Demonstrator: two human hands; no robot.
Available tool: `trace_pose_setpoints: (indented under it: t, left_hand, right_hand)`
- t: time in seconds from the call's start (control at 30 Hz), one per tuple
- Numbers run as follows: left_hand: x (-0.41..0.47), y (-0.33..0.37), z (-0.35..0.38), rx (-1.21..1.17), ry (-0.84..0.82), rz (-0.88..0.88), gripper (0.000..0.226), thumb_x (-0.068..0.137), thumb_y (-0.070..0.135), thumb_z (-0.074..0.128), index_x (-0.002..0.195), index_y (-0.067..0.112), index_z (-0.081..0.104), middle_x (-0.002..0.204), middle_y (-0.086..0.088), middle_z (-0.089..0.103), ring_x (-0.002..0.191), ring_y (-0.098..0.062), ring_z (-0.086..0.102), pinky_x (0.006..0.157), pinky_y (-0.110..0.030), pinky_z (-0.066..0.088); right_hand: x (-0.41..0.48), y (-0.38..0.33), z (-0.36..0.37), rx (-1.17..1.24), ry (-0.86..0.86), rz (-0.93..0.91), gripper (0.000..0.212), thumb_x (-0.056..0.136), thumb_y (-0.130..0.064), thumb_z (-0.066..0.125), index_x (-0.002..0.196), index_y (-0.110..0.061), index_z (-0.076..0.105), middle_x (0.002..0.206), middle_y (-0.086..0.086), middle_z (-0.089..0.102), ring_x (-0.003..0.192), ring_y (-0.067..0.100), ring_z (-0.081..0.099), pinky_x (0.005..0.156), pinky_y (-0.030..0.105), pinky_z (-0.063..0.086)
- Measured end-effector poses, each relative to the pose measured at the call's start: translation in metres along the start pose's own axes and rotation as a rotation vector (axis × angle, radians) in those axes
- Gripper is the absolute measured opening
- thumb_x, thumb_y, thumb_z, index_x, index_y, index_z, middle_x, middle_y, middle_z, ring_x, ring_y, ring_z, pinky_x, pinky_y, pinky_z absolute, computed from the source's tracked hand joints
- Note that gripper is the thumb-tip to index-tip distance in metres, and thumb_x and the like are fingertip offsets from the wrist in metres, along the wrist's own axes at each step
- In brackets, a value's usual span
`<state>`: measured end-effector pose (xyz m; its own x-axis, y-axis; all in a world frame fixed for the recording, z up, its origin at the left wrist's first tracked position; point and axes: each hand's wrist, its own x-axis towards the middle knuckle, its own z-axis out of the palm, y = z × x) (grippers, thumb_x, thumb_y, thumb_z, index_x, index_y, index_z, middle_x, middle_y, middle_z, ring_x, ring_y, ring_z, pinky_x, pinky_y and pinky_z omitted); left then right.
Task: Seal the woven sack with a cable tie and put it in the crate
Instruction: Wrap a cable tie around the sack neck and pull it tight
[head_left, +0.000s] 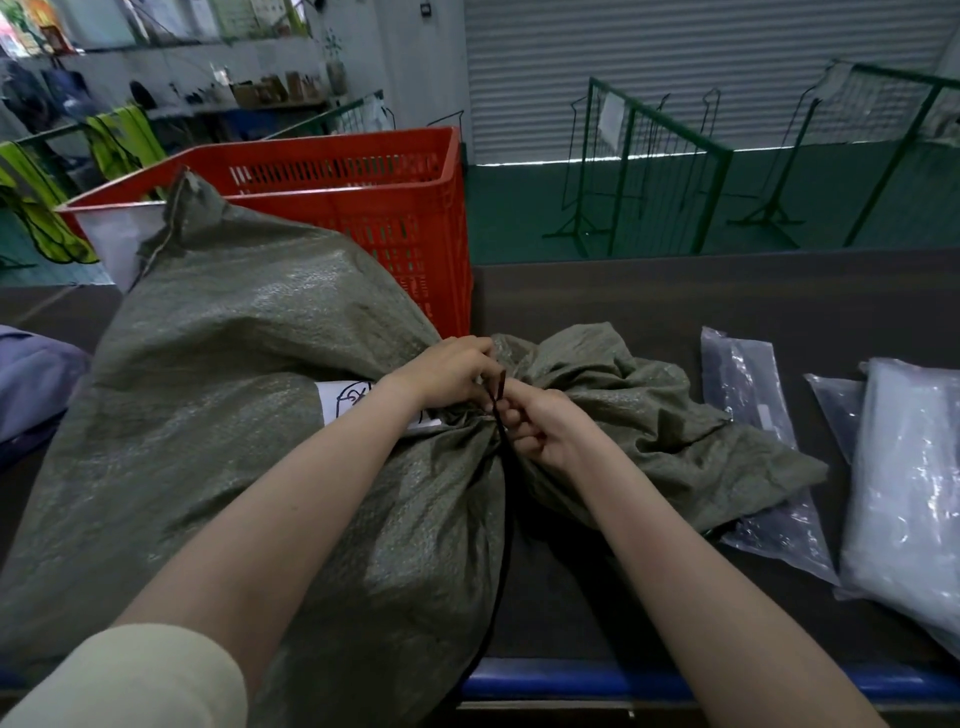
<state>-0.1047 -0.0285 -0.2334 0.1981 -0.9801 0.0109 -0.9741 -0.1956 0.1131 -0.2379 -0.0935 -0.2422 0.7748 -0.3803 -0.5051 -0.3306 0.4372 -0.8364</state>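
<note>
Trouble is waiting at the neck of the woven sack (249, 415), so you are needing to go slowly. The green sack is lying on its side on the dark table (649, 296), with its fat end nearest the red crate (395, 208) and its bunched mouth pointing away from the crate. Your left hand (449, 371) is squeezing the gathered neck shut. Your right hand (545, 428), just on the far side of the neck from the crate, is pinching the black cable tie (500, 410) and seems to be pulling it.

I cannot tell if the tie's tip is already sitting in its little lock. If it is not, the tie could be slipping loose the moment you are letting go. If your left hand is loosening too early, the neck could be spreading open and the tie could be sliding off over the floppy end. The long tail of the tie is hanging down toward you and could be catching on the table edge. The sack is looking full, so lifting it by the neck could be tugging the tie off.
</note>
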Motion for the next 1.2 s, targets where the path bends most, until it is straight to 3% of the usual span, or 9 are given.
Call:
trace_pose_setpoints:
  t: [0.27,0.63,0.7,0.8,0.9,1.0,1.07,1.1,1.2]
  left_hand:
    - [0.007,-0.007,0.008,0.246,-0.040,-0.077,0.027,0.085,0.032,0.059,0.110,0.021,0.065,0.114,-0.005,0.056,0.110,-0.024,0.047,0.086,-0.035,0.032]
    - [0.020,-0.005,0.012,0.255,-0.162,-0.191,0.023,0.079,0.031,0.068,0.101,0.027,0.068,0.114,-0.002,0.056,0.113,-0.025,0.047,0.094,-0.040,0.032]
    - [0.023,-0.007,0.008,0.061,-0.263,-0.234,0.022,0.078,0.018,0.070,0.099,0.022,0.069,0.113,-0.004,0.063,0.111,-0.025,0.053,0.093,-0.040,0.039]
    - [0.029,0.002,-0.003,-0.280,-0.359,-0.220,0.045,0.080,-0.010,0.045,0.112,0.015,0.065,0.115,-0.009,0.063,0.106,-0.023,0.057,0.093,-0.038,0.046]
    - [0.034,0.027,-0.014,-0.556,-0.155,-0.199,0.054,0.075,-0.019,0.034,0.106,0.011,0.066,0.101,-0.004,0.061,0.096,-0.017,0.055,0.083,-0.031,0.044]
    - [0.043,0.064,-0.019,-0.490,-0.054,-0.075,0.042,0.074,-0.016,0.038,0.081,0.016,0.064,0.090,-0.001,0.061,0.090,-0.015,0.055,0.077,-0.025,0.042]
    - [0.051,0.093,-0.013,-0.433,-0.188,0.024,0.040,0.071,-0.014,0.039,0.075,0.014,0.067,0.079,0.003,0.064,0.080,-0.011,0.057,0.073,-0.020,0.045]
    - [0.053,0.105,-0.007,-0.400,-0.288,0.063,0.040,0.069,-0.012,0.040,0.074,0.013,0.070,0.076,0.002,0.067,0.078,-0.012,0.060,0.074,-0.022,0.048]
    - [0.060,0.128,0.011,-0.193,-0.573,0.121,0.044,0.071,-0.004,0.041,0.089,0.014,0.076,0.093,-0.006,0.076,0.091,-0.020,0.068,0.085,-0.031,0.053]
  right_hand:
    - [-0.014,-0.005,-0.001,0.343,-0.274,0.109,0.045,0.098,-0.029,0.036,0.055,-0.016,0.032,0.027,-0.007,0.031,0.015,0.003,0.022,0.022,0.013,0.011]
    - [-0.017,0.007,-0.010,0.336,-0.242,0.063,0.037,0.095,-0.017,0.036,0.059,-0.014,0.037,0.031,-0.007,0.035,0.018,0.002,0.023,0.023,0.009,0.011]
    - [-0.020,0.009,-0.019,0.202,-0.216,0.020,0.032,0.094,-0.018,0.042,0.063,-0.012,0.047,0.039,-0.006,0.043,0.023,0.001,0.027,0.025,0.009,0.014]
    - [-0.031,0.019,-0.043,-0.286,-0.144,-0.029,0.026,0.092,-0.023,0.051,0.071,-0.013,0.062,0.054,-0.004,0.057,0.032,0.000,0.035,0.031,0.009,0.021]
    - [-0.038,0.033,-0.072,-0.761,-0.114,0.133,0.016,0.090,-0.021,0.052,0.082,-0.014,0.064,0.071,-0.001,0.067,0.041,0.001,0.051,0.037,0.012,0.032]
    - [-0.036,0.045,-0.100,-1.043,0.039,0.287,0.012,0.089,-0.021,0.049,0.088,-0.013,0.058,0.082,0.004,0.064,0.059,0.011,0.056,0.052,0.020,0.043]
    - [-0.034,0.045,-0.111,-1.086,0.186,0.154,0.018,0.087,-0.023,0.049,0.092,-0.010,0.061,0.088,0.009,0.066,0.072,0.021,0.061,0.063,0.026,0.050]
    - [-0.032,0.041,-0.116,-1.103,0.240,0.059,0.026,0.087,-0.022,0.048,0.104,-0.008,0.063,0.105,0.013,0.068,0.090,0.027,0.064,0.077,0.030,0.051]
    - [-0.035,0.027,-0.127,-1.144,0.323,-0.062,0.040,0.089,-0.008,0.041,0.127,-0.004,0.053,0.137,0.018,0.052,0.124,0.031,0.050,0.102,0.034,0.041]
